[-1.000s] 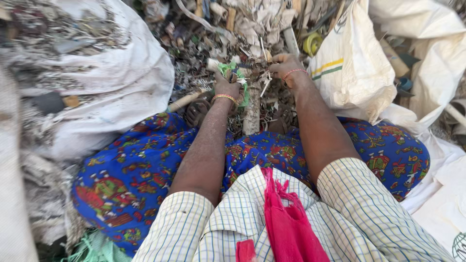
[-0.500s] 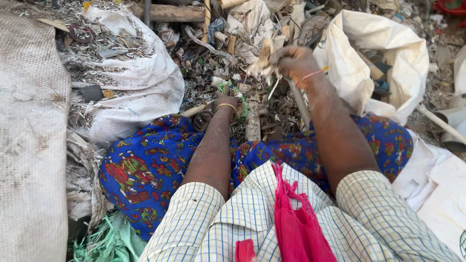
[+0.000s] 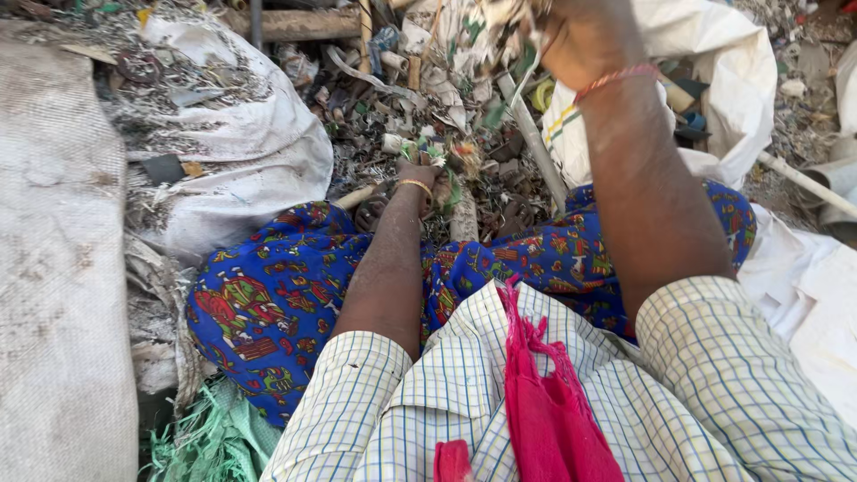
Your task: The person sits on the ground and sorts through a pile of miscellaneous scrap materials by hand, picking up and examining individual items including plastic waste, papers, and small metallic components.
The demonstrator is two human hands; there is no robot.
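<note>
Right hand (image 3: 585, 40): raised at 12 o'clock, clenched on a bunch of pale shredded scrap (image 3: 486, 22).
Left hand (image 3: 420, 174): buried in the heap of mixed plastic scrap (image 3: 428, 107); grip hidden.
Risk: loose strands may slip from the raised bunch; sharp bits could cut fingers.

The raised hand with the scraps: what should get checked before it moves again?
1. Right hand has a grip on the clump of pale shredded scraps: ok, fingers closed around it, raised high.
2. Nothing dangling from the clump: not ok, a strand hangs beneath it.
3. Open white woven sack beside the raised hand: ok, mouth open, plastic bits inside.
4. Left hand settled: ok, low on the pile of mixed grey scrap; what its grip encloses, cannot tell.
5. Long grey plastic tube leaning under the raised hand: cannot tell if it touches the clump.
</note>
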